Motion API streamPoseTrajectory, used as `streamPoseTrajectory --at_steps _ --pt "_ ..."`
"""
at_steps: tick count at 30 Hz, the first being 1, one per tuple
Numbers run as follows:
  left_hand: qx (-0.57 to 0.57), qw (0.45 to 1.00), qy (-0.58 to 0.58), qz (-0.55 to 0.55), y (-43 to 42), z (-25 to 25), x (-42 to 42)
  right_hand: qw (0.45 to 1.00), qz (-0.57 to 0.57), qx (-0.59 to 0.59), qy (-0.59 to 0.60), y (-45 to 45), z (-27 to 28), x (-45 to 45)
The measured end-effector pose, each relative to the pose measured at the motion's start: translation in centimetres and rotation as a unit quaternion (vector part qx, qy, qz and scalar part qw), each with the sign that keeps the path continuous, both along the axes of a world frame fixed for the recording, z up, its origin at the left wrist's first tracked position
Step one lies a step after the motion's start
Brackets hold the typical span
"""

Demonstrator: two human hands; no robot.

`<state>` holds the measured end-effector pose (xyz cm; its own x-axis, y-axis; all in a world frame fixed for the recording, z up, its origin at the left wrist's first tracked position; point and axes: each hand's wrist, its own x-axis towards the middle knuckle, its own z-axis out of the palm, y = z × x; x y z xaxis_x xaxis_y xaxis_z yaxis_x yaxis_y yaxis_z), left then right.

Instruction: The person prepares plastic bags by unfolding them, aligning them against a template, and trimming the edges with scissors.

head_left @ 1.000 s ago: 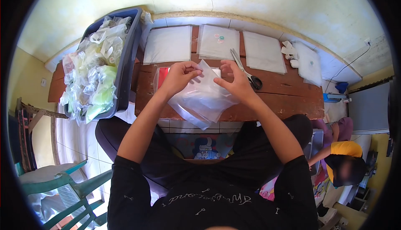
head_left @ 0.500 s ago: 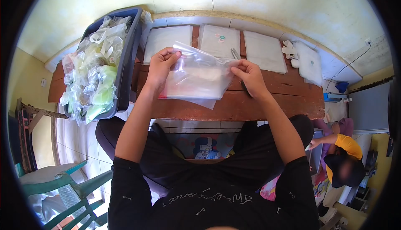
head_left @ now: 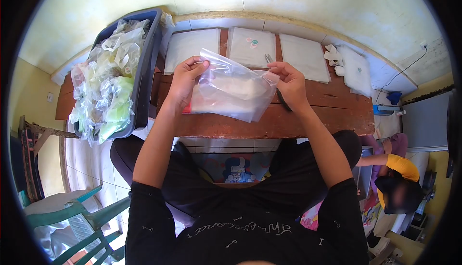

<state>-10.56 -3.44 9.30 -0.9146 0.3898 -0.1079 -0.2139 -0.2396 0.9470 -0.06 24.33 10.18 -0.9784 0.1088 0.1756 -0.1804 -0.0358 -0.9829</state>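
A clear plastic bag (head_left: 236, 84) is stretched between my two hands above the wooden table (head_left: 332, 113). My left hand (head_left: 187, 77) pinches its upper left corner. The upper right edge of the bag is between the fingers of my right hand (head_left: 289, 83). Under the bag lies a stack of plastic with a red part (head_left: 187, 107) showing at its left. Scissors (head_left: 268, 58) lie mostly hidden behind my right hand, with the blade tips visible. Behind are flat stacks of clear bags, among them a left one (head_left: 193, 51) and a middle one (head_left: 251, 48).
A dark tub (head_left: 153, 48) heaped with filled plastic bags stands at the left. More bag stacks (head_left: 304, 59) and white rolls (head_left: 333, 55) lie at the back right. A green chair (head_left: 91, 217) is at lower left; a person in a yellow top (head_left: 403, 167) sits at lower right.
Both hands moved apart and took hold of the bag's upper edge, raising it off the table's front edge. Since half a second ago, its lower right part has swung right.
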Motion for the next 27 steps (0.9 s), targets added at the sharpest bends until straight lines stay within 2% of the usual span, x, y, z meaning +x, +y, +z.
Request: streamPoseTrajectory --at_steps 3,5,6,12,14,15,17,18,20,23,25,27 --pt "0.001 1.0 -0.008 -0.007 0.0 0.3 0.2 0.998 -0.02 0.057 0.014 0.1 -0.6 0.0" --pt "0.006 1.0 -0.016 -0.007 0.1 0.2 0.2 0.986 -0.116 0.105 0.061 0.1 -0.7 0.1" --pt "0.003 1.0 -0.026 0.006 0.2 0.1 0.2 0.986 -0.116 0.105 0.061 0.1 -0.7 0.2" --pt "-0.027 0.998 -0.055 0.023 0.4 -0.3 0.3 0.994 -0.104 0.027 0.028 1.0 -1.2 -0.7" --pt "-0.041 0.997 -0.06 0.018 0.1 -1.3 -0.1 0.976 -0.045 -0.198 -0.072 0.9 -0.6 -0.5" --pt "-0.054 0.996 -0.068 0.024 0.1 -1.8 -0.3 0.977 -0.045 -0.198 -0.072 0.6 -0.4 -0.5" --pt "-0.066 0.994 -0.076 0.031 0.2 -2.9 -0.5 0.957 -0.046 -0.212 -0.193 0.0 -0.3 -0.4" --pt "-0.058 0.995 -0.073 0.033 0.4 -3.4 -0.6 0.957 -0.046 -0.211 -0.194 -0.1 -0.5 -0.3" --pt "-0.049 0.996 -0.071 0.036 0.4 -3.9 -0.6 0.982 -0.032 -0.036 -0.181 -0.3 -1.8 0.0" --pt "-0.082 0.99 -0.111 0.004 0.4 -3.8 -0.2 0.983 -0.066 -0.041 -0.167 0.9 -4.4 -0.8" --pt "-0.194 0.974 -0.11 -0.043 0.3 -3.6 0.2 0.981 -0.078 -0.041 -0.175 2.1 -5.7 -1.3" --pt "-0.217 0.968 -0.101 -0.075 0.0 -4.9 -0.1 0.978 -0.09 -0.04 -0.183 2.6 -6.4 -1.7"
